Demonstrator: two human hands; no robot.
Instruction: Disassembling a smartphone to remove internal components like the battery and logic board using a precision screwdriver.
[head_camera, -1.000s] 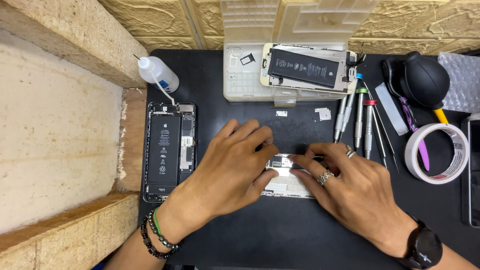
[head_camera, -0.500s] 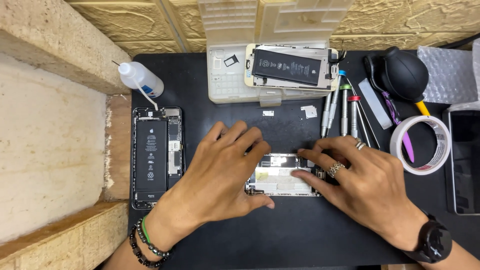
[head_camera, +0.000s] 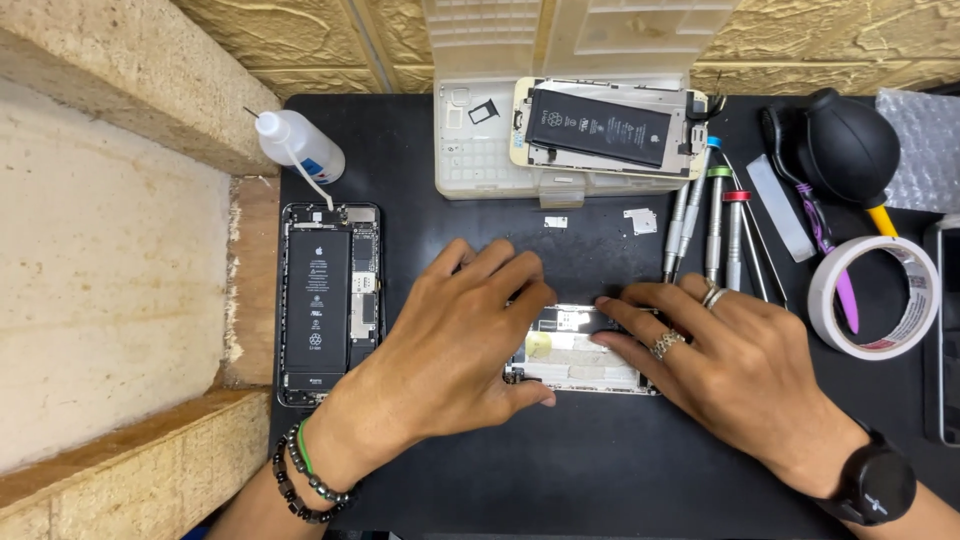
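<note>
**Both hands pressing on a phone panel at mat centre**

The left hand (head_camera: 455, 345) is lying flat, fingers spread, over the left end of a phone panel (head_camera: 580, 350), its thumb running along the panel's lower edge. The right hand (head_camera: 720, 365) is resting open on the panel's right end, ringed fingers pointing toward 9 o'clock and touching its top face. Neither hand is closing around anything; both are pressing palm-down. The panel is lying flat at the centre of the black mat (head_camera: 600, 470) that covers the counter, with only its middle strip showing between the hands.

At 9 o'clock from the panel, an opened phone (head_camera: 328, 300) is lying face-up with its black battery showing, well apart from the left hand. At 11 o'clock, a squeeze bottle (head_camera: 300, 145) is lying on its side, its thin nozzle pointing at the opened phone's top. At 12 o'clock, a clear parts box (head_camera: 480, 150) is sitting against the wall, and a second opened phone (head_camera: 605, 125) is resting on it at a slight tilt. Two small metal plates (head_camera: 640, 220) are lying between the box and the hands.

At 1 o'clock, screwdrivers (head_camera: 715, 230) are lying side by side, just above the right hand's fingers. At 2 o'clock a black air blower (head_camera: 850, 145) is sitting, and at 3 o'clock a tape roll (head_camera: 875, 297) is lying flat with a purple tool (head_camera: 835, 265) across it.
</note>
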